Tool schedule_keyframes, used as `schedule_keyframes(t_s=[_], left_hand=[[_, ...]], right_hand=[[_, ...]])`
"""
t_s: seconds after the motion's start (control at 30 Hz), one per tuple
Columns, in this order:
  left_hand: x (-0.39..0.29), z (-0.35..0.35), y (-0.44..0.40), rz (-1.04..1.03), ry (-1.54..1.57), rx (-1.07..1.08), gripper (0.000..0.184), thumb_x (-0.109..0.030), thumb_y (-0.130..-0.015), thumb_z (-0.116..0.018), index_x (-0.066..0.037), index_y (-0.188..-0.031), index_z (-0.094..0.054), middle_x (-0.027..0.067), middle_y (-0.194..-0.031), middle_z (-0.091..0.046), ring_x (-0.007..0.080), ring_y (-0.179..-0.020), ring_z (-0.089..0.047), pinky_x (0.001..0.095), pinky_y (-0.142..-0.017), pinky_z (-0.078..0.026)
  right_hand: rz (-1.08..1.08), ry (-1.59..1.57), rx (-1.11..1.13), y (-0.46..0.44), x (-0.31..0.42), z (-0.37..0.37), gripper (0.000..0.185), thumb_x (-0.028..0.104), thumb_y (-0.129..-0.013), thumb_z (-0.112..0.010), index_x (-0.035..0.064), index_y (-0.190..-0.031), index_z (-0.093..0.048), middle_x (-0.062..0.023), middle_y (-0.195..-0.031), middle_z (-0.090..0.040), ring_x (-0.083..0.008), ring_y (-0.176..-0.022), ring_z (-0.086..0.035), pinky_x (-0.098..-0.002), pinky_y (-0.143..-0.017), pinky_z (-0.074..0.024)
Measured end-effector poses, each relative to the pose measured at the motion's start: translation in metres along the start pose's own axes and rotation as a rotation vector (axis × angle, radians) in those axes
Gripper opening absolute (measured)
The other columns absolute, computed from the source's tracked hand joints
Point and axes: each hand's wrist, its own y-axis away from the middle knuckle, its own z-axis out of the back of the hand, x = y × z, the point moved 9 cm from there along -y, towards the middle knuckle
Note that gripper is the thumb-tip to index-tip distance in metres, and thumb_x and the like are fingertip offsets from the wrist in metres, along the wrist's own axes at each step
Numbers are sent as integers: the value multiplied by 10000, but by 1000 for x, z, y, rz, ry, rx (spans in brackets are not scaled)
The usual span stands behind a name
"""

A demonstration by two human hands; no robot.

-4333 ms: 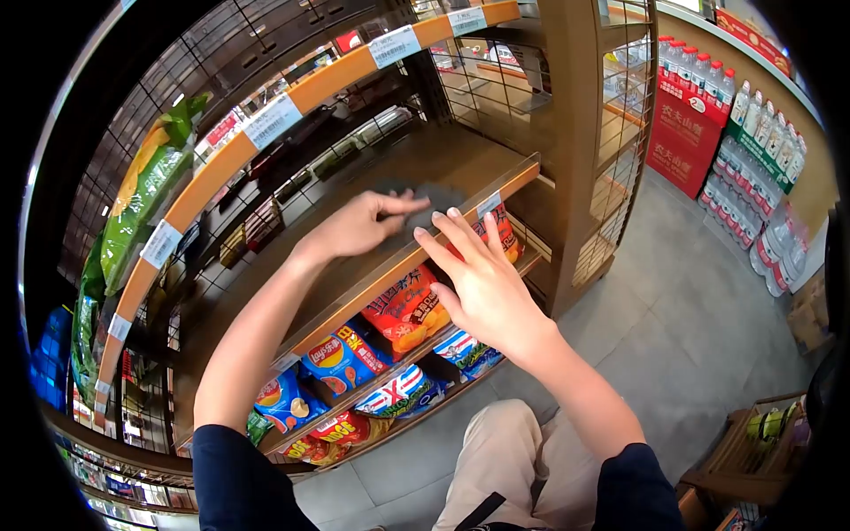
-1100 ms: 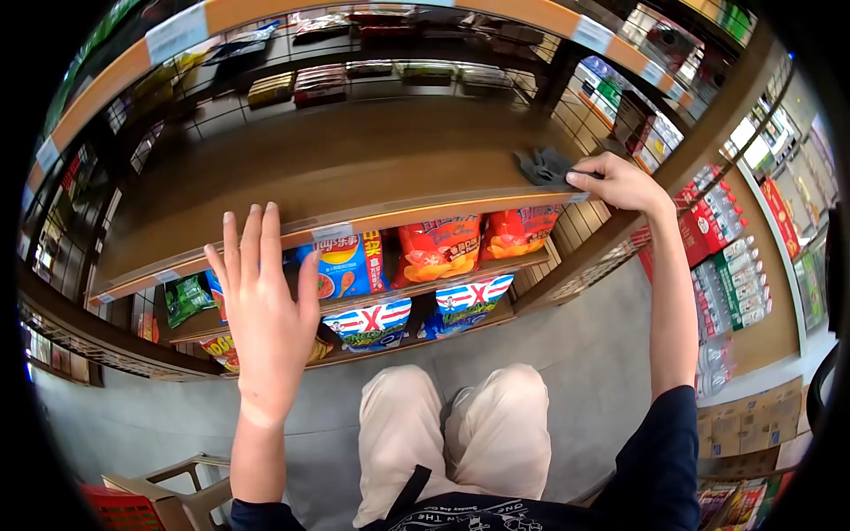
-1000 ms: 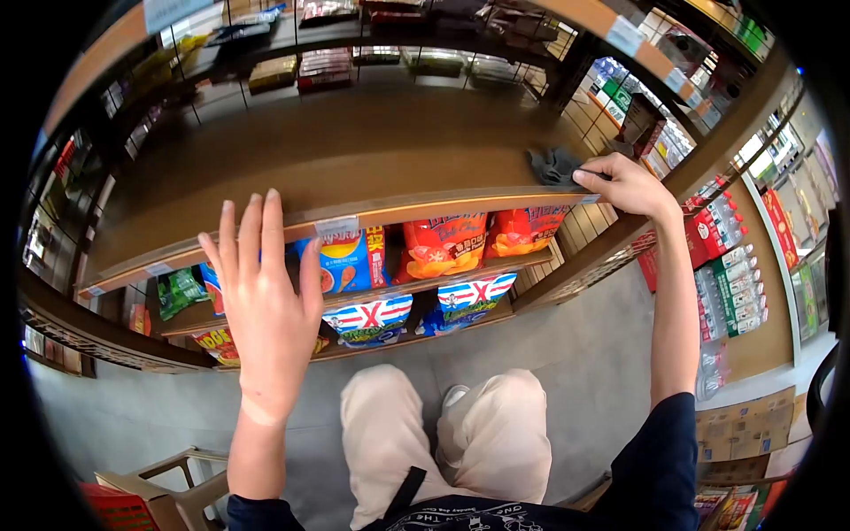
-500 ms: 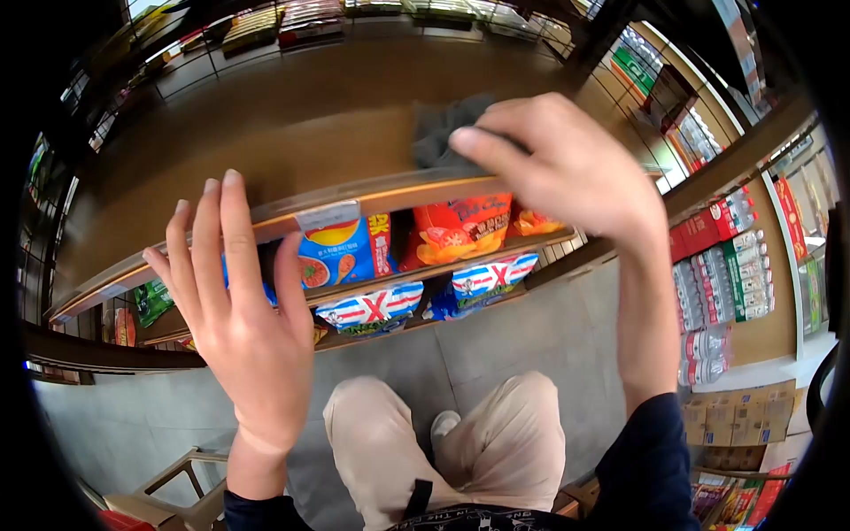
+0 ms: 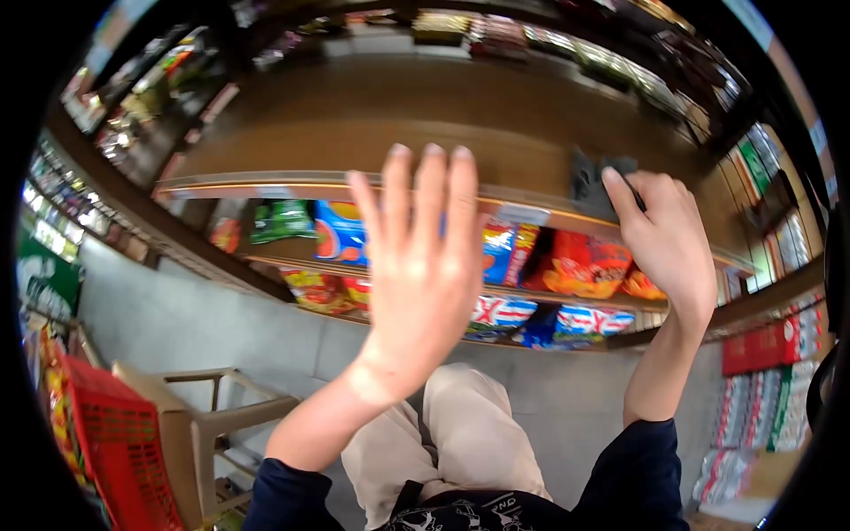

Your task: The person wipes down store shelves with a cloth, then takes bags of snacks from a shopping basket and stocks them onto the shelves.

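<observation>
Shelf board [image 5: 398, 115]: dim-ish, darker twd back, motion-blurred.
Shelf lip [image 5: 319, 190]: bowed by my fisheye lens.
Floor [image 5: 221, 323]: brighter, soft glare at L; can't tell light src from my end.
L hand [image 5: 425, 274]: well lit, edges blurry.
Dark cloth [image 5: 586, 183]: soft, folds hard for me to read.
Chip bags [image 5: 584, 265]: print smeared, deep shadow btwn.
Price tag [image 5: 522, 214]: txt illegible on my feed.
Corners: blk vignette.

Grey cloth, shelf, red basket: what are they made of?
Grey cloth: probably fabric, matte; no shine, uneven outline, weave blurred. Shelf: perhaps wood or wood-look board, brown, with a faint sheen; grain unclear. Red basket: likely moulded plastic, from its even bright colour and rows of slots.
</observation>
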Motion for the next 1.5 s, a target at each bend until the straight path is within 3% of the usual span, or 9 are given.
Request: schedule_keyframes(t_s=[0.13,0.6,0.8,0.93,1.1,1.2,1.3,1.4,1.5], left_hand=[[-3,3,-2,-58,-34,31,550,-156,-830,-683,13,-1314,-486,189,-1263,-519,404,-1202,-467,609,-1022,-340],[-10,9,-7,-77,-132,43,540,-251,-865,-670,26,-1295,-499,198,-1237,-551,398,-1160,-501,590,-1012,-352],[-7,15,-17,-307,-172,283,651,-328,-827,-695,-1,-1346,-477,160,-1248,-570,297,-1099,-551,493,-953,-379],[4,10,-8,-324,-109,177,669,-289,-825,-693,-22,-1387,-444,146,-1351,-522,302,-1194,-520,487,-990,-344],[52,40,7,-102,-60,199,665,-237,-845,-668,-48,-1428,-409,176,-1489,-361,345,-1423,-259,518,-1147,-145],[124,83,23,218,-4,20,570,-228,-877,-651,15,-1352,-451,237,-1386,-453,383,-1323,-402,453,-1096,-313],[171,94,59,501,280,165,508,-254,-894,-638,56,-1271,-497,258,-1238,-562,375,-1130,-570,381,-947,-467],[184,115,86,622,149,435,508,-269,-928,-604,14,-1330,-477,197,-1319,-539,292,-1207,-546,366,-925,-495],[214,128,101,811,277,428,550,-308,-932,-595,39,-1337,-458,184,-1317,-540,256,-1178,-557,354,-913,-506]], right_hand=[[-85,-112,102,-3,9,-11,440,253,-940,-512,-88,-675,-600,-271,-637,-569,-461,-736,-565,-487,-741,-439],[38,-138,-249,14,41,-16,384,191,-955,-486,-36,-683,-634,-198,-759,-613,-367,-750,-593,-456,-791,-400],[21,-166,-344,17,36,-20,355,190,-931,-526,1,-654,-644,-154,-721,-600,-307,-738,-602,-433,-818,-397],[56,-152,-332,18,36,-15,353,203,-949,-514,5,-674,-611,-151,-733,-583,-332,-748,-582,-432,-809,-398],[69,-134,-305,16,36,-18,346,199,-961,-501,-8,-698,-590,-160,-747,-574,-359,-754,-570,-434,-793,-406],[73,-121,-269,15,38,-18,342,203,-963,-498,-17,-718,-590,-167,-742,-566,-374,-744,-558,-439,-777,-402],[89,-136,-287,16,38,-18,352,204,-973,-485,-26,-721,-576,-170,-752,-560,-378,-738,-542,-440,-757,-385],[72,-171,-304,18,38,-18,379,210,-983,-468,-28,-702,-556,-166,-761,-557,-373,-746,-537,-432,-762,-374],[56,-165,-296,15,35,-20,376,213,-981,-470,-31,-711,-565,-167,-754,-558,-373,-740,-542,-435,-748,-380]])
